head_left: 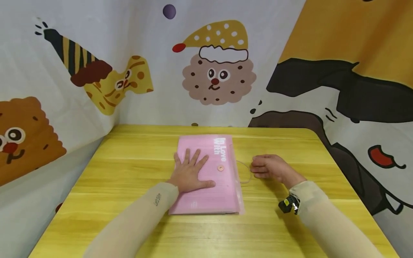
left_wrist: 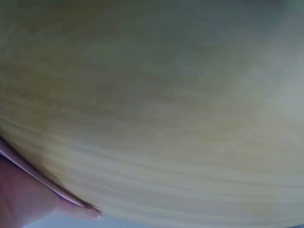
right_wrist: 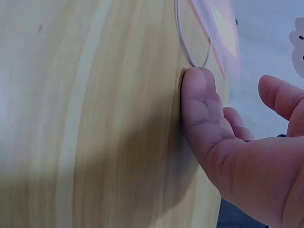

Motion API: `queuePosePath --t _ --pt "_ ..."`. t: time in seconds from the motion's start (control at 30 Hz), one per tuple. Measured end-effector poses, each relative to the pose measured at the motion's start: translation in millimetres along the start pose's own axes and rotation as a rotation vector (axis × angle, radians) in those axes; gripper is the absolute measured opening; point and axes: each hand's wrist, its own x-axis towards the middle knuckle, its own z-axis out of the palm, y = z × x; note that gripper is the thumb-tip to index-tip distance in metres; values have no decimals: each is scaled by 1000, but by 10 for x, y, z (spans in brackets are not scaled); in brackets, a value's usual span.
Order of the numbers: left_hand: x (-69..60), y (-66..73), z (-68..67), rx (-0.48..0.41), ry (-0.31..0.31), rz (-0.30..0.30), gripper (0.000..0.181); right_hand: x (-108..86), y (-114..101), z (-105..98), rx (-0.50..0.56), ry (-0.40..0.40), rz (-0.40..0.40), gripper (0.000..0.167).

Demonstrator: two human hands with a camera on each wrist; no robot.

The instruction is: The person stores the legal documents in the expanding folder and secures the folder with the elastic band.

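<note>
A pink document folder (head_left: 226, 197) with white lettering and a round button (head_left: 221, 168) lies flat on the wooden table. My left hand (head_left: 190, 173) rests on it with fingers spread, palm down. From the folder's right edge a thin string (head_left: 250, 175) loops out over the table; the right wrist view shows this string (right_wrist: 181, 35) too. Close to the loop's outer end is my right hand (head_left: 272, 167), its fingers extended and the thumb apart from them in the right wrist view. Those fingertips (right_wrist: 194, 78) reach the loop's end without curling round it.
The yellow wood-grain table (head_left: 129, 154) extends around the folder. Behind it and at the sides hangs a white curtain (head_left: 155, 107) printed with cartoon food figures. A small black camera (head_left: 288, 204) is strapped to my right wrist.
</note>
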Motion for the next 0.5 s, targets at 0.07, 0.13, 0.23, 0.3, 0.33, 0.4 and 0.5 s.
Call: queuePosePath --t 0.07,0.13,0.23,0.3,0.33,0.4,0.5 --pt "-3 11 -20 -9 -13 -4 121 8 -5 31 7 5 16 67" --pt "-5 20 -34 -8 -18 -3 121 12 -5 73 -16 21 17 68" --pt "-3 24 -38 -6 -12 1 120 11 -1 170 -126 70 -16 66" --pt "-3 16 -28 0 0 7 120 6 -2 251 -288 112 -68 64" --pt "-2 12 -23 -2 3 9 120 7 -2 292 -390 141 -94 61" --pt "0 1 -13 -5 10 12 120 7 -14 362 -582 192 -142 57" --pt "-5 -14 -3 -21 10 13 120 19 -34 439 -791 246 -181 53"
